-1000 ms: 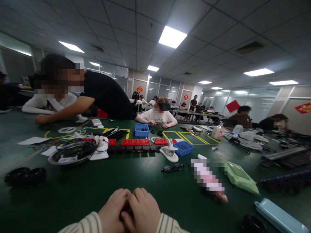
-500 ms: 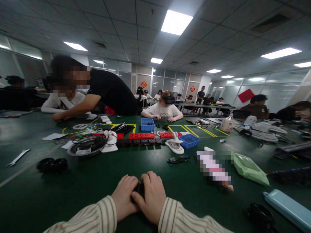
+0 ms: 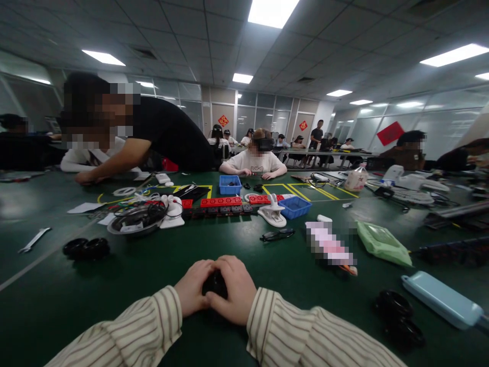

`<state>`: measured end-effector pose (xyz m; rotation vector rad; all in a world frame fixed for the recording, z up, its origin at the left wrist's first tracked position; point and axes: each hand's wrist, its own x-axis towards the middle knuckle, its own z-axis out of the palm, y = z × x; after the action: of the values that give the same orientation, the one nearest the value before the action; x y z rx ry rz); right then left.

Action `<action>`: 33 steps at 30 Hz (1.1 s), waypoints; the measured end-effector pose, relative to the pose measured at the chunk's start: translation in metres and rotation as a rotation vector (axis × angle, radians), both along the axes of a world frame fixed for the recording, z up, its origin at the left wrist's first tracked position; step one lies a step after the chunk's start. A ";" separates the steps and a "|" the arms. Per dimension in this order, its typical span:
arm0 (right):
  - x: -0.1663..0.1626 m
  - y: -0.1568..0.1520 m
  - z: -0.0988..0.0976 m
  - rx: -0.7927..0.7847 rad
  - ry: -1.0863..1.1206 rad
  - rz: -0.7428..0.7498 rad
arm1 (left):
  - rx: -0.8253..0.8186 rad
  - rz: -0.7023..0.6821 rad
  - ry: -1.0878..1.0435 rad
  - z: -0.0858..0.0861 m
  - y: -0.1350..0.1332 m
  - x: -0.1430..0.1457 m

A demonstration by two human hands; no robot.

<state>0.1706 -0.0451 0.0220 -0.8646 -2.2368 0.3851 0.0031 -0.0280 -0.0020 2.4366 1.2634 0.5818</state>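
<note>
At the near edge of the green table (image 3: 114, 285), whose top looks matte and felt-like, both hands close together around a small black object (image 3: 215, 282). It is dark and rounded with a dull sheen, and only a sliver shows between the fingers, so its full shape cannot be made out. The left hand (image 3: 192, 294) curls around it from one side and the right hand (image 3: 234, 290) covers it from the other, knuckles up, the two hands touching. Both wrists come out of soft cream cuffs with thin dark stripes, cut off by the lower edge. Farther out lie two blue baskets (image 3: 294, 206) of lattice plastic and one pair of black glasses (image 3: 277, 235). One shallow metal bowl (image 3: 132, 224) holds dark cables that hide its inside. One flat steel wrench (image 3: 34, 239) lies well to the left, near two black round pieces (image 3: 86, 248) that touch each other. To the right sit one crumpled green bag (image 3: 382, 243) and one smooth pale blue case (image 3: 439, 300), clipped by the frame edge. Just beside the case are two more black rings (image 3: 397, 318), too dark to read.
</note>
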 end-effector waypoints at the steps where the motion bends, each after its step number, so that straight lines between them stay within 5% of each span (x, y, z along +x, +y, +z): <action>1: -0.001 0.000 0.000 -0.006 -0.014 -0.063 | 0.007 -0.009 0.003 0.000 0.000 0.001; 5: -0.004 0.002 -0.003 -0.029 -0.098 -0.221 | 0.006 -0.007 0.023 0.000 0.001 0.004; 9: -0.005 0.006 -0.006 -0.022 -0.124 -0.226 | 0.019 0.065 0.035 -0.001 0.001 0.006; 18: 0.002 0.002 0.001 0.064 -0.006 0.187 | -0.014 0.087 0.047 0.001 -0.001 0.002; 27: -0.003 -0.003 0.000 -0.037 -0.036 -0.190 | 0.039 0.070 0.064 0.001 -0.005 0.003; 33: -0.004 0.006 -0.005 -0.032 -0.110 -0.146 | 0.039 0.077 0.057 0.001 -0.004 0.004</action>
<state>0.1667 -0.0386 0.0168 -1.0820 -2.2549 0.3130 0.0071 -0.0315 -0.0008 2.4621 1.3862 0.5659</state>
